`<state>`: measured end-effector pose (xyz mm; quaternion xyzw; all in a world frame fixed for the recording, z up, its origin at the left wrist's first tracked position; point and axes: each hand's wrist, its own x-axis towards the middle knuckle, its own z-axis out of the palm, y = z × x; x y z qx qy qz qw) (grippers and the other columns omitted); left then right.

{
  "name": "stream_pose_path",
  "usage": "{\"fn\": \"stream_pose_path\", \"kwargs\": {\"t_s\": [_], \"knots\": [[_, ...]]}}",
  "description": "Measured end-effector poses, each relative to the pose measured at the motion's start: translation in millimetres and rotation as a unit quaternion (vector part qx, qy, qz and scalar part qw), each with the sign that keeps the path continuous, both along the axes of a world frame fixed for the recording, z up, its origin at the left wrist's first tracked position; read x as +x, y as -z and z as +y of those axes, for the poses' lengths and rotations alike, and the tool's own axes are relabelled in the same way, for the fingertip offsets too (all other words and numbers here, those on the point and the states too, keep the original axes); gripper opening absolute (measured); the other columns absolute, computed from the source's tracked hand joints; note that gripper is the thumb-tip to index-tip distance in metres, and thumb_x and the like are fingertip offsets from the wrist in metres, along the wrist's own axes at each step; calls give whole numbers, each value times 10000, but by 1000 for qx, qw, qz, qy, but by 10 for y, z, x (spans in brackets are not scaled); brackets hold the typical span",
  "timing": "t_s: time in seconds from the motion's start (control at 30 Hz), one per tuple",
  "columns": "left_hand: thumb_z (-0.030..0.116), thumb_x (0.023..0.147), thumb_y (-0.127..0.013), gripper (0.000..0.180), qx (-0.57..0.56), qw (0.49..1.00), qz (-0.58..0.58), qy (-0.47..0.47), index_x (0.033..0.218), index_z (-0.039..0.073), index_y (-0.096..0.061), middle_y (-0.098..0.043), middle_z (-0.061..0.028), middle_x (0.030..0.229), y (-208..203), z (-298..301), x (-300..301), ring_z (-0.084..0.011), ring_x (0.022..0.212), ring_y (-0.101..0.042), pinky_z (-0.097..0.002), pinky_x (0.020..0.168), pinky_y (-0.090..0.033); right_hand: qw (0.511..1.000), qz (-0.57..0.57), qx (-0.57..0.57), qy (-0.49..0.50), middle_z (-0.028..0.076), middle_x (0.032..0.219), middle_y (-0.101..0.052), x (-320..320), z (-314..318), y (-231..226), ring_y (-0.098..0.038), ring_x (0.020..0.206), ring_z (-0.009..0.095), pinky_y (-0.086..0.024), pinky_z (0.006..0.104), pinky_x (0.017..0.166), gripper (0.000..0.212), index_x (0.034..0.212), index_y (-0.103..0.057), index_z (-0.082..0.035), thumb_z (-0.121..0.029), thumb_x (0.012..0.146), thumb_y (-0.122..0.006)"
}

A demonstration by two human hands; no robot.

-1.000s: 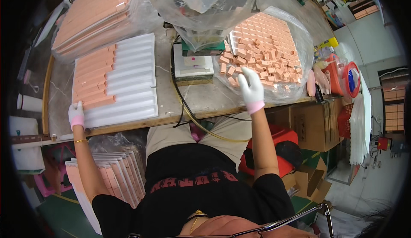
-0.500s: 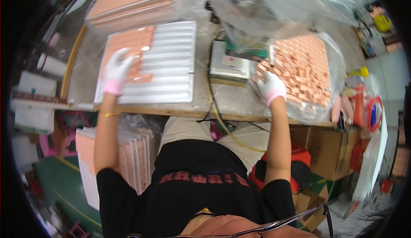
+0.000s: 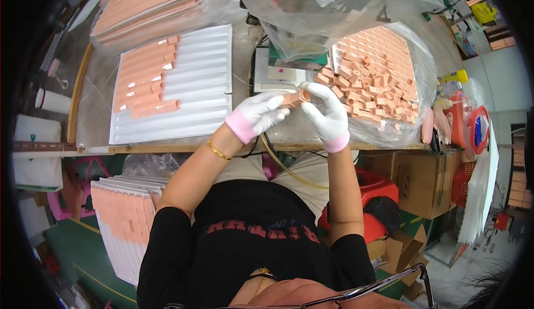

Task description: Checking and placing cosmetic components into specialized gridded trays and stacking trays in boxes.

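Small peach-coloured, box-shaped pieces with smooth faces (two, it seems, though they are partly covered) are held end to end in a short row between the white-gloved left hand and the white-gloved right hand. The row lies crosswise, slanting slightly away from the body toward its right end, where a darker hollow shows.

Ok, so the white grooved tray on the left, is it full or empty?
Partly full: peach blocks sit in rows on the left side of the white tray, while its right side lies bare.
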<state>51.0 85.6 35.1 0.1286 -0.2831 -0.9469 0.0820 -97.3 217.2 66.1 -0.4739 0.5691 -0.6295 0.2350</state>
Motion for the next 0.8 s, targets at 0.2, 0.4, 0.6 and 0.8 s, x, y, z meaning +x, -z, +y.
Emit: {"fn": "stream_pose_path", "kwargs": {"t_s": [0.2,0.4,0.6,0.8], "knots": [[238,934,-546,421,75,994,73,21,1273,2,-464,-590,-45,1060,102,106,-9,-110,841,-579,-232,728,-495,998,40,29,-35,140,1204,-570,71,3,-32,-533,1129,226,-398,325,985,455,1194,-542,18,2,761,-680],[171,924,-561,373,-161,981,-98,-39,1246,-3,-491,-614,-60,1037,-91,8,274,-120,853,-586,-258,753,-497,991,119,57,36,172,1093,-582,85,-256,197,-490,1146,319,-371,386,980,144,841,-675,-45,-127,732,-720],[121,821,-631,351,-776,508,-281,-245,1163,56,-581,-629,-101,1025,158,-752,1024,-248,904,-605,-340,835,-481,913,329,161,182,151,879,-590,-74,-612,180,-547,830,343,-433,427,791,144,731,-651,-51,-191,737,-683],[179,789,-603,331,-825,335,-449,-74,1105,87,-570,-555,-97,1149,-115,-915,1405,-295,1126,-477,-422,927,-415,886,444,88,99,119,914,-616,430,-741,139,-572,841,301,-448,414,741,194,949,-610,-97,-168,769,-620]]}}
